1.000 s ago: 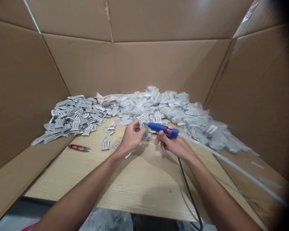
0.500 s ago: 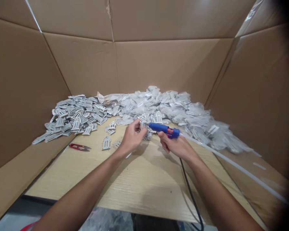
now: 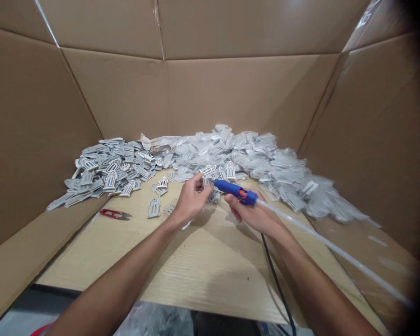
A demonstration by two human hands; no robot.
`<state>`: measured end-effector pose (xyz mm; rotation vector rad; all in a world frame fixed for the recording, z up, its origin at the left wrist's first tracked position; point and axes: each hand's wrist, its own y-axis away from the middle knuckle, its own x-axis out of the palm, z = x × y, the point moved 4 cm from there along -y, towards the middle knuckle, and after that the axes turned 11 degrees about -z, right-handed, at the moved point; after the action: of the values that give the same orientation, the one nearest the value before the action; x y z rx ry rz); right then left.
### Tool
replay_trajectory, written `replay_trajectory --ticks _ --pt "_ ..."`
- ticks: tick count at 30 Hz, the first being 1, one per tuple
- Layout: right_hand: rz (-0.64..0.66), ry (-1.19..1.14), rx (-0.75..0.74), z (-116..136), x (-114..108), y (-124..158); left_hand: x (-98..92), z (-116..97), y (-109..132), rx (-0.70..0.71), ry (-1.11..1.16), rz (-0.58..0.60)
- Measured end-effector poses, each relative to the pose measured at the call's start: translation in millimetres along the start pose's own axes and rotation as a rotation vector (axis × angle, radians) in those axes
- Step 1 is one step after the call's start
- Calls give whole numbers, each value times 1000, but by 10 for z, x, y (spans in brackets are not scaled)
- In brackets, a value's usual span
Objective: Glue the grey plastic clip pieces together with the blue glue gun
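Note:
My right hand is wrapped round a blue glue gun, its nozzle pointing left. A long translucent glue stick runs out of its back end, and a black cord hangs below. In my left hand a small grey arched window-shaped piece is pinched between thumb and fingers, partly hidden by them. The nozzle is right at this piece; whether it touches I cannot tell. More arched pieces lie close by, such as one with white edging behind the gun and a grey one left of my left hand.
Loose grey pieces are heaped at the back left. Bagged pieces in clear plastic form a long heap from the back to the right. Red thread snips lie on the wooden table. Cardboard walls enclose it.
The glue gun and my right hand have shifted slightly left and down, and the glue stick's tail has swung lower. My left hand has barely moved.

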<state>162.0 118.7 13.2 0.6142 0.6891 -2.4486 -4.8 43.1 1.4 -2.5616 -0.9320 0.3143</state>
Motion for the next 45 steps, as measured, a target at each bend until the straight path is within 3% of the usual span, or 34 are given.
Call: replay_trajectory --ticks 7,10,13,16,18,23,30,33,38,41,45 --pt "-62 94 -382 43 80 36 -11 4 -18 -72 11 84" --pt "-254 115 -470 36 37 47 -5 41 -17 -179 54 113" --pt "-437 4 -273 -42 -45 -1 38 36 12 -208 47 207" --pt "-314 -267 95 -163 3 -83 88 1 61 -214 34 321" --pt "-201 -466 220 -172 64 -116 113 -11 95 -224 24 393" --pt "-201 -790 249 -82 51 -140 135 60 138 -204 -95 518" --pt "-186 -649 383 -268 57 -117 128 95 104 -228 -59 403" --pt "-156 -581 403 -337 113 -115 163 5 153 -205 -37 476" --pt "-162 -861 395 -218 80 -135 188 -34 243 -173 -129 614" --pt "-149 -911 393 -155 29 -136 175 21 220 -204 -137 569" --pt "-83 -645 394 -205 47 -106 142 42 151 -267 -60 431"
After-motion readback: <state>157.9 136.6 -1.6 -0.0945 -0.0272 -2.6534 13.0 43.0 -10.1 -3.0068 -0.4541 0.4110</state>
